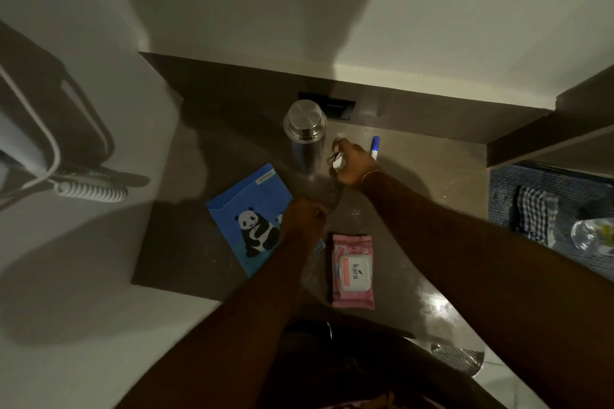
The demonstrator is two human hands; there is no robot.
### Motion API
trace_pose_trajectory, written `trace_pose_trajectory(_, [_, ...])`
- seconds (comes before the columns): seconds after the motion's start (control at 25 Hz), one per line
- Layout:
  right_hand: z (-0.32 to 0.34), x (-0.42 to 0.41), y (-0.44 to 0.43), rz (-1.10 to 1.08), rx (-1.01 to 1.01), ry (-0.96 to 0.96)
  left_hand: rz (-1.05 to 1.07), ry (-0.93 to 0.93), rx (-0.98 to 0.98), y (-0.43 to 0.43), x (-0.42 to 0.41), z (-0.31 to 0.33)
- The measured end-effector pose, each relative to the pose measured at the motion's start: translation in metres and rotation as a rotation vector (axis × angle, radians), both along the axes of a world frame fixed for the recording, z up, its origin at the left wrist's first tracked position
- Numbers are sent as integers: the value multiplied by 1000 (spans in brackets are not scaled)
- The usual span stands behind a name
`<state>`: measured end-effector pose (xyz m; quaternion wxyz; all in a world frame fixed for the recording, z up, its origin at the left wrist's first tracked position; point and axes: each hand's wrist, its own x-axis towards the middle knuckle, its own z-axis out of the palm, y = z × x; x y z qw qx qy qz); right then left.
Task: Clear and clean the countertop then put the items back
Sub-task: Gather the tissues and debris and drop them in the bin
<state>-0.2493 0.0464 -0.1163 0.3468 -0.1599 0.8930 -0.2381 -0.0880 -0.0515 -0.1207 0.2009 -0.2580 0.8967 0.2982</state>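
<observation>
On the brown countertop (415,216) stand a steel flask (305,134), a blue panda-print booklet (249,212), a pink pack of wet wipes (353,271) and a blue-capped marker (375,148). My right hand (354,164) is closed around a small white object with a dark cord, just right of the flask and left of the marker. My left hand (304,217) is a loose fist over the right edge of the panda booklet; I cannot see anything in it.
A dark socket plate (339,108) sits in the counter behind the flask. At the left hangs a dark bag (50,109) and a coiled white cord (89,191). To the right, lower down, lie a blue mat (505,196), a checked cloth (535,212) and a glass (584,236).
</observation>
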Motion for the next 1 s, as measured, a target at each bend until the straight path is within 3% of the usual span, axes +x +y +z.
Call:
trace_pose_trajectory(0.08, [-3,0,-4,78,83,-3,57,71,17,-7,5,0])
trace_pose_trajectory(0.2, [-10,8,-8,203,179,164,98,143,40,-15,11,2])
trace_pose_trajectory(0.32, [-18,17,-9,283,154,341,83,135,23,-21,14,4])
trace_pose_trajectory(0.4, [-21,22,-9,276,104,341,138,170,38,-23,16,6])
trace_pose_trajectory(0.52, [-14,27,3,-70,-62,57,99,227,40,-20,17,14])
trace_pose_trajectory(0.68, [10,55,42,-741,-574,-278,108,536,150,0,2,44])
trace_pose_trajectory(0.84, [36,84,79,-987,-1029,-904,311,428,629,54,-20,87])
trace_pose_trajectory(0.92, [41,92,101,-1065,-1129,-1012,264,453,739,80,-23,92])
trace_pose_trajectory(1.0, [47,102,126,-1097,-1214,-980,199,449,784,101,-19,94])
